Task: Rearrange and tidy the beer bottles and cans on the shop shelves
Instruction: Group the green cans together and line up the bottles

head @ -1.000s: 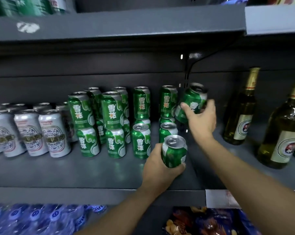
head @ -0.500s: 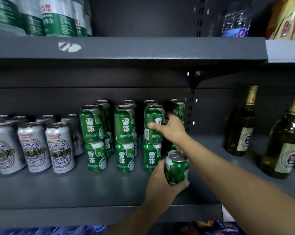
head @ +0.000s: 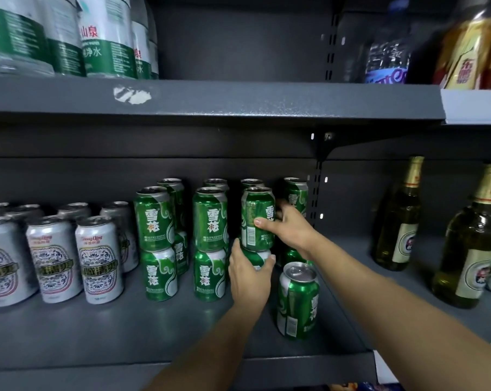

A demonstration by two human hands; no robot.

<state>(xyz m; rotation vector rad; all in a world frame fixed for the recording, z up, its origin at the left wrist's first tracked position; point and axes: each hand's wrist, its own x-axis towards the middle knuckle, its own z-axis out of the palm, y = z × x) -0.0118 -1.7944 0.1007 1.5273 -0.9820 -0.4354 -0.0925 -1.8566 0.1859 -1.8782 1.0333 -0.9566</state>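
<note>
Nearest, at 5 o'clock on the shelf [head: 69,334], a lone green can [head: 298,301] stands upright near the front edge, untouched by either hand. Just beyond it at 11 o'clock, the left hand [head: 248,277] wraps its grip around the bottom can [head: 257,256] of the third stack. Directly above, the right hand [head: 291,227] has its grip closed on the top can [head: 258,218], thumb on the front and fingers behind, with the can turned so its barcode faces out. At 9 o'clock stand two more green stacks [head: 182,244], labels forward, and further left the silver cans [head: 55,258]. At 3 o'clock, well apart, stand beer bottles [head: 436,227]. Farther back, more green cans [head: 295,193] line the rear wall.
</note>
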